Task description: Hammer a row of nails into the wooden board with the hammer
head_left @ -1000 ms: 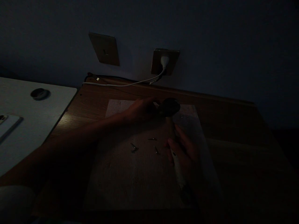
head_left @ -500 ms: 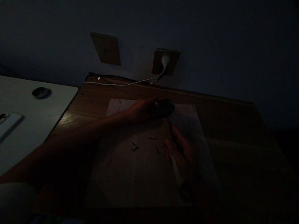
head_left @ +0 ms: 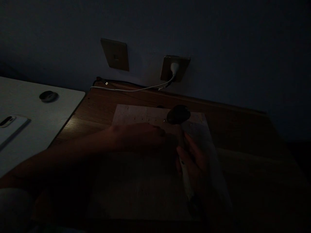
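Observation:
In dim light, my right hand (head_left: 193,160) is closed around the handle of a mallet (head_left: 178,115). Its dark rounded head is raised at the far part of a pale wooden board (head_left: 145,191). My left hand (head_left: 143,136) is low over the middle of the board, left of the mallet, its fingers pointing right and lost in shadow. A row of small dark dots (head_left: 142,119) runs along the board's far side, ending in a shiny metal point (head_left: 164,120) just left of the mallet head. The loose screw-like or nail-like pieces seen earlier are hidden by my left hand and shadow.
The board lies on a brown wooden table (head_left: 245,142) against the wall. At the left, a white surface (head_left: 29,87) bears a phone (head_left: 14,127) and a round dark object (head_left: 48,96). A white cable (head_left: 136,90) runs along the back to a wall socket (head_left: 181,66).
My left hand has left the mallet head and come back toward me, over the loose metal pieces. The row of dots has come into sight. The mallet has shifted slightly right in view.

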Action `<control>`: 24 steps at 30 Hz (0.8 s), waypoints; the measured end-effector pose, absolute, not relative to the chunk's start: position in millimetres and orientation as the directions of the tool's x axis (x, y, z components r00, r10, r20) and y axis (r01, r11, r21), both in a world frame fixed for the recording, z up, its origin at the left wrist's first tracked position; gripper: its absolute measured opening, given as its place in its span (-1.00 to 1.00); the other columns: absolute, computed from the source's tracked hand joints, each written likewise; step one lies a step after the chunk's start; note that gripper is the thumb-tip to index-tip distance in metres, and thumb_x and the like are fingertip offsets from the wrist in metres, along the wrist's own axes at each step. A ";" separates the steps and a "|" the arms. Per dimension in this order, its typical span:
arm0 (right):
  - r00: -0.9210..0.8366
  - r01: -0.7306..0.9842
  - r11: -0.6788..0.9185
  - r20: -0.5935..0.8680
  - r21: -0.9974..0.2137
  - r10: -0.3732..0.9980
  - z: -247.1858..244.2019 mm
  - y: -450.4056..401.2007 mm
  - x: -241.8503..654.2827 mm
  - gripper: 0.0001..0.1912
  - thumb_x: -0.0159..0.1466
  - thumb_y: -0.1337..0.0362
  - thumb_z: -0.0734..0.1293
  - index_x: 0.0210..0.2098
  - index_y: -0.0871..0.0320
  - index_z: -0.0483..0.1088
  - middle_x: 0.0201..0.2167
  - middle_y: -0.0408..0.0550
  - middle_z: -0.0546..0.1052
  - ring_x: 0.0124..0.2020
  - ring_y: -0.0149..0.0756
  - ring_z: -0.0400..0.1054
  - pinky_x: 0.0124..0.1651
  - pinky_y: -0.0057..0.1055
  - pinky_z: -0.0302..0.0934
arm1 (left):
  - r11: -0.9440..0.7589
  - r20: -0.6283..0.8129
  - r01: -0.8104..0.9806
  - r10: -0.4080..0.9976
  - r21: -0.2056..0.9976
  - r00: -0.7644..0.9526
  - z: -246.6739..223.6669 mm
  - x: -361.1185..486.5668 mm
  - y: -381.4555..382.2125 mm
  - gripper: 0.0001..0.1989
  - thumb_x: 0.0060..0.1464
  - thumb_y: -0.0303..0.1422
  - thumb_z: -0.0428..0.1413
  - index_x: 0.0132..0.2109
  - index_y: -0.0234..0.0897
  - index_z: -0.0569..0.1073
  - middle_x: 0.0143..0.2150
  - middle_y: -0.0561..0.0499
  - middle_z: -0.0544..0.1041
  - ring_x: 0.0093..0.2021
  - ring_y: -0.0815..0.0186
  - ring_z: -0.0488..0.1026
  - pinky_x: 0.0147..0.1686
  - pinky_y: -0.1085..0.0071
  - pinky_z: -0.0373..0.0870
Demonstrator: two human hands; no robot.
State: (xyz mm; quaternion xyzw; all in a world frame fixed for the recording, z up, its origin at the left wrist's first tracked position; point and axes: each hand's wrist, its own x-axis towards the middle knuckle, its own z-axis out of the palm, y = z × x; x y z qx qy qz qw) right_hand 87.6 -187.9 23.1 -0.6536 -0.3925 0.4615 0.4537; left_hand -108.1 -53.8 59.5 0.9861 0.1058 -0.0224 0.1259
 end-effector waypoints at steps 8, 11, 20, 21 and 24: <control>0.267 0.041 -0.289 -0.268 -0.956 0.926 22.4 -188.7 90.7 -0.30 0.33 -0.02 0.44 0.40 -0.01 0.35 -0.55 -0.29 0.43 -0.72 -0.45 0.25 -0.70 -0.48 0.15 | -0.988 0.071 0.095 0.104 0.121 0.992 47.3 -101.2 -66.9 -0.74 0.29 -0.53 0.15 0.07 -0.19 0.53 -0.06 -0.12 0.66 -0.23 0.20 0.60 -0.35 0.33 0.42; 0.256 0.034 -0.264 -0.247 -0.964 0.935 21.3 -188.7 91.2 -0.29 0.34 0.00 0.44 0.41 0.01 0.33 -0.49 -0.26 0.49 -0.70 -0.46 0.25 -0.68 -0.47 0.15 | -0.969 -0.010 0.178 0.178 0.171 0.984 58.0 -109.0 -46.1 -0.83 0.23 -0.56 0.17 -0.12 -0.23 0.57 -0.18 -0.07 0.64 -0.31 0.27 0.57 -0.39 0.38 0.35; 0.279 -0.001 -0.279 -0.268 -0.960 0.922 27.8 -186.4 88.2 -0.28 0.28 -0.04 0.47 0.35 0.03 0.37 -0.45 -0.24 0.51 -0.69 -0.46 0.26 -0.71 -0.49 0.18 | -0.815 0.179 0.231 0.375 0.531 0.910 40.3 -122.5 16.9 -0.78 0.17 -0.59 0.13 -0.17 -0.24 0.62 -0.19 -0.02 0.65 -0.25 0.33 0.58 -0.24 0.46 0.39; 0.283 -0.006 -0.280 -0.271 -0.960 0.920 27.9 -186.4 87.9 -0.28 0.27 -0.04 0.47 0.35 0.03 0.38 -0.46 -0.24 0.50 -0.70 -0.46 0.26 -0.71 -0.49 0.18 | -0.796 0.180 0.235 0.393 0.558 0.902 37.5 -122.3 17.9 -0.76 0.16 -0.60 0.12 -0.16 -0.25 0.63 -0.20 -0.02 0.66 -0.26 0.34 0.59 -0.24 0.46 0.40; 0.272 0.003 -0.273 -0.262 -0.962 0.926 26.8 -186.6 88.2 -0.32 0.30 -0.03 0.46 0.35 0.01 0.38 -0.43 -0.23 0.52 -0.69 -0.47 0.26 -0.71 -0.49 0.17 | -0.739 0.195 0.246 0.454 0.627 0.869 32.7 -121.6 19.7 -0.76 0.14 -0.58 0.14 -0.13 -0.25 0.64 -0.20 0.01 0.69 -0.27 0.35 0.60 -0.23 0.48 0.42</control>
